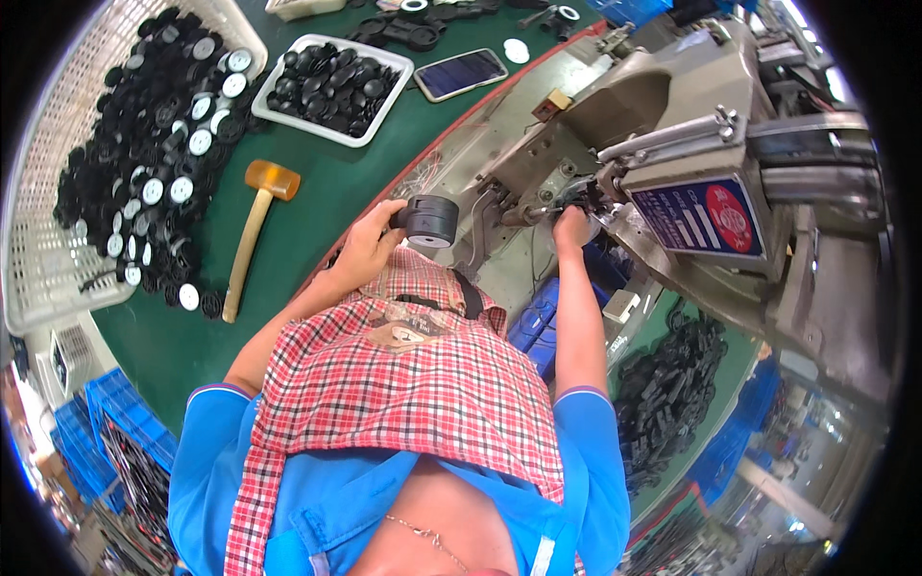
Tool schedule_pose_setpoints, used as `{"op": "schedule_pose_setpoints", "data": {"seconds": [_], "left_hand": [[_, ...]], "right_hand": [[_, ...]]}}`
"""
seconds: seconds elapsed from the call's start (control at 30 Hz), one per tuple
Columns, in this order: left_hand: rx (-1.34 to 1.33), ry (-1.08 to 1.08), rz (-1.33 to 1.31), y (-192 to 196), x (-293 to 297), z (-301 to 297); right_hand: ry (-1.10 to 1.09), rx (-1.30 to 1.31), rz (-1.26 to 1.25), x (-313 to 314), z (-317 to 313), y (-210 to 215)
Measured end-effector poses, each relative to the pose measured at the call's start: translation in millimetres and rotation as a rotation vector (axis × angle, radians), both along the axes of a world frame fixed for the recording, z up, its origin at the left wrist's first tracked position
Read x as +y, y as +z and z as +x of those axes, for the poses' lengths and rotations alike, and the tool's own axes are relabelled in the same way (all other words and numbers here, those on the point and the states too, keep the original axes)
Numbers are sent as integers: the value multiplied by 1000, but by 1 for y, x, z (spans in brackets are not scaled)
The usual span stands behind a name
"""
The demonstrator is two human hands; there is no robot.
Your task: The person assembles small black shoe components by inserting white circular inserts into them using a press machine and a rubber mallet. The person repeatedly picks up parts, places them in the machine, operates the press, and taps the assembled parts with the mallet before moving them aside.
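Note:
My left hand point(367, 248) is closed on a black caster wheel point(431, 218) with a whitish round patch on its lower side, holding it above my lap just in front of the machine. At the working point of a large grey machine point(672, 106), my right hand point(571, 228) has its fingers drawn together among small metal parts. What those fingers grip is hidden by the hand and the tooling. The caster in my left hand is apart from the machine's tooling.
On the green table point(317, 206) lie a mallet point(254, 226) with an amber head, a phone point(462, 74) and a white tray point(405, 82) of black caps. A big white basket point(34, 230) holds black and white wheels. Black parts point(667, 394) are heaped at the right.

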State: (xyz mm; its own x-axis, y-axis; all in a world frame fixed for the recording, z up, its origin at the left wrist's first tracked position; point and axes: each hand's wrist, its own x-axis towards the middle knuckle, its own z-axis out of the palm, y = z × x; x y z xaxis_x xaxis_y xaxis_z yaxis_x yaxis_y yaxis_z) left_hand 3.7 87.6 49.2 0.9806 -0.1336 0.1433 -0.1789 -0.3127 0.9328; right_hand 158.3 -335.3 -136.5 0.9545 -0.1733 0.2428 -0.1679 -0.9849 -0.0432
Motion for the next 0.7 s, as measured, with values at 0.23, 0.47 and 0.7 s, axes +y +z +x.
{"op": "schedule_pose_setpoints", "data": {"seconds": [0.23, 0.47, 0.7], "left_hand": [[-242, 149, 152, 10, -9, -9], [-384, 112, 113, 15, -1, -18], [-368, 85, 107, 9, -4, -17]], "right_hand": [[166, 147, 189, 20, 3, 30], [145, 27, 105, -4, 4, 31], [311, -231, 53, 11, -7, 34]]}}
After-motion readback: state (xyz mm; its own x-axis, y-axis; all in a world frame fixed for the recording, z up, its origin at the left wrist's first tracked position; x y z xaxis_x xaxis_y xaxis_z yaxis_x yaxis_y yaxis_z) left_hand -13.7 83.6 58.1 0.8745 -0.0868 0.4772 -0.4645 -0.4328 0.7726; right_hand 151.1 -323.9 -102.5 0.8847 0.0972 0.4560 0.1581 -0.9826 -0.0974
